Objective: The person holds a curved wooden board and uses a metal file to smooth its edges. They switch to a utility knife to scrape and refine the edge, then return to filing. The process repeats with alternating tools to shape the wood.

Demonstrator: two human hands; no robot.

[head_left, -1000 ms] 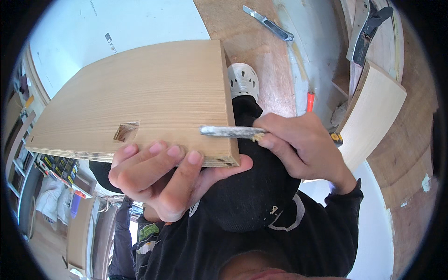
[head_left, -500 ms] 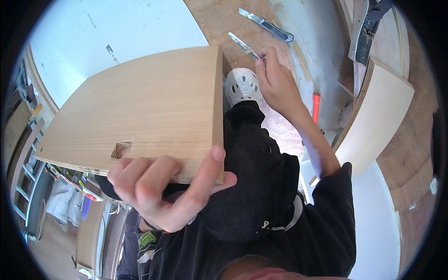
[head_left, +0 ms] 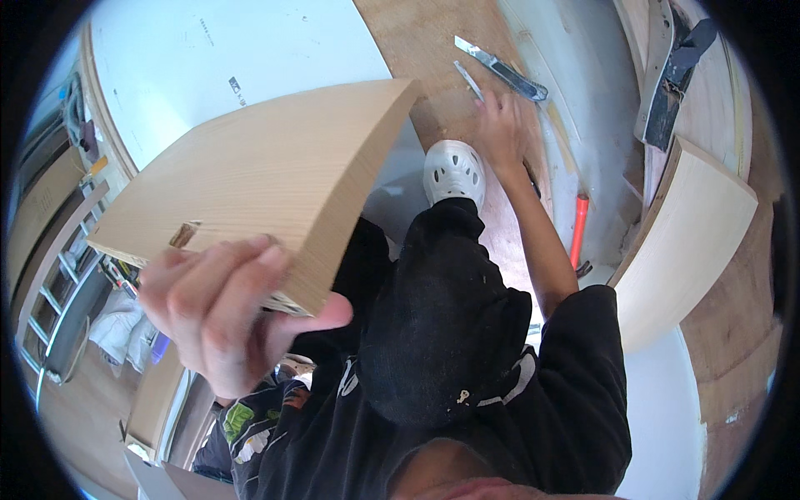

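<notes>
My left hand (head_left: 229, 312) grips the near corner of a pale wooden board (head_left: 242, 158), fingers on top and thumb at the end edge. The board is tilted, and a small rectangular notch (head_left: 184, 234) is cut into its face beside my fingers. My right hand (head_left: 502, 137) is low over the brown plywood, closed on a narrow flat metal blade (head_left: 468, 79) that pokes out past the fingertips; its other end is hidden. Beside it lies a utility knife (head_left: 504, 71) with its blade out.
A white clog (head_left: 454, 173) is on my foot near the right hand. To the right lie an orange-handled hammer (head_left: 580, 229), a hand plane (head_left: 667, 79) and a second pale board (head_left: 687, 250). A white panel (head_left: 275, 50) lies beyond the held board; a ladder (head_left: 62, 292) is at left.
My left hand has swung the board's near corner left and tilted it, showing more of its end edge. My right hand has moved away from me with the blade, toward the utility knife.
</notes>
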